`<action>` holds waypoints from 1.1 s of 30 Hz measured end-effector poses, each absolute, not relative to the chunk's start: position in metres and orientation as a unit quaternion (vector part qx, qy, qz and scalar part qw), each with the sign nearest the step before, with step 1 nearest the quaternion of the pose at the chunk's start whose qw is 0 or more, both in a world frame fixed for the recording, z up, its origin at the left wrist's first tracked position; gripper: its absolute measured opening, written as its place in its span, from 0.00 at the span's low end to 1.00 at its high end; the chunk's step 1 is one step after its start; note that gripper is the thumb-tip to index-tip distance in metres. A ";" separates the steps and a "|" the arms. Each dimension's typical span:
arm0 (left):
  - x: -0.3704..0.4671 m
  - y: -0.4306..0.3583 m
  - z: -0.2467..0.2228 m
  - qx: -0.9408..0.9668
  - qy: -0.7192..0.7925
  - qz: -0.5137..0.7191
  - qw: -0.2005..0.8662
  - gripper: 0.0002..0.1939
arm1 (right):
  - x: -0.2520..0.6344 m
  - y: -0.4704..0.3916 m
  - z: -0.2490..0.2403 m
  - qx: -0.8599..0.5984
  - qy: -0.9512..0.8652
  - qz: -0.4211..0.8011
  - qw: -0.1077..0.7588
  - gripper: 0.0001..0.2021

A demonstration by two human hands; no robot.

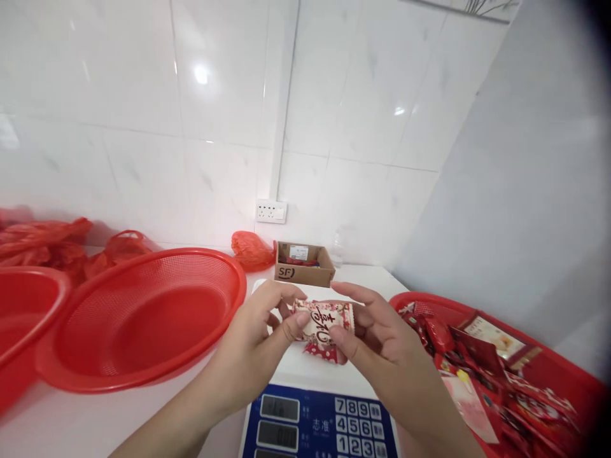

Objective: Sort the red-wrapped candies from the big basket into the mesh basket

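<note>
Both hands hold a small cream and red wrapped packet [321,320] with dark characters on it. My left hand [267,337] pinches its left end between thumb and fingers. My right hand [377,343] grips the right end, its thumb on the front and its index finger raised. Beneath the cream packet shows a red, white-dotted wrapper [321,352], close to my right fingers. Under the hands is the white top of a scale [305,375], with a blue keypad panel [322,425] at its near side.
Two red baskets [143,318] [28,312] stand at the left, red plastic bags [42,242] behind them. A cardboard box [304,273] and a red bag [252,251] sit by the wall. At the right, a red basket [405,298] holds several packets [482,375].
</note>
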State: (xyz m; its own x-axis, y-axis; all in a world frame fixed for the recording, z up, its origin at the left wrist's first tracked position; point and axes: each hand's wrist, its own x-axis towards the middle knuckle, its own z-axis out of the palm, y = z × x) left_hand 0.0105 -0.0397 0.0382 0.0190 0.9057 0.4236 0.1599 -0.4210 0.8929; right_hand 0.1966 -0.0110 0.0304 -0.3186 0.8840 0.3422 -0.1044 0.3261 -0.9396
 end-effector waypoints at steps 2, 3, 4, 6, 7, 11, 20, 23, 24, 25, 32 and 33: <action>0.019 -0.036 0.042 0.598 0.381 0.584 0.394 0.08 | 0.200 -0.010 0.034 -0.277 -0.631 0.516 0.508 0.19; 0.024 -0.035 0.044 0.572 0.351 0.599 0.438 0.10 | 0.201 -0.009 0.036 -0.248 -0.625 0.528 0.518 0.20; 0.029 -0.034 0.046 0.541 0.318 0.611 0.482 0.12 | 0.202 -0.008 0.038 -0.216 -0.617 0.543 0.527 0.21; 0.040 -0.035 0.049 0.481 0.255 0.626 0.558 0.14 | 0.205 -0.008 0.040 -0.156 -0.602 0.587 0.519 0.27; 0.046 -0.037 0.049 0.452 0.232 0.627 0.591 0.14 | 0.207 -0.008 0.040 -0.135 -0.597 0.611 0.502 0.29; 0.065 -0.045 0.044 0.392 0.193 0.607 0.664 0.09 | 0.214 -0.004 0.039 -0.091 -0.598 0.676 0.421 0.28; 0.070 -0.042 0.036 0.383 0.204 0.592 0.679 0.09 | 0.209 0.011 0.038 -0.033 -0.598 0.696 0.397 0.24; 0.068 -0.038 0.034 0.385 0.190 0.567 0.703 0.18 | 0.206 0.013 0.033 -0.042 -0.595 0.699 0.394 0.23; 0.068 -0.037 0.033 0.385 0.184 0.557 0.713 0.20 | 0.205 0.015 0.031 -0.044 -0.594 0.702 0.390 0.23; 0.068 -0.036 0.032 0.385 0.180 0.550 0.719 0.20 | 0.205 0.016 0.029 -0.045 -0.593 0.705 0.386 0.24; 0.066 -0.030 0.027 0.389 0.206 0.575 0.690 0.15 | 0.206 0.022 0.027 -0.053 -0.583 0.708 0.395 0.23; 0.065 -0.030 0.027 0.389 0.208 0.577 0.687 0.13 | 0.206 0.022 0.028 -0.052 -0.576 0.712 0.398 0.23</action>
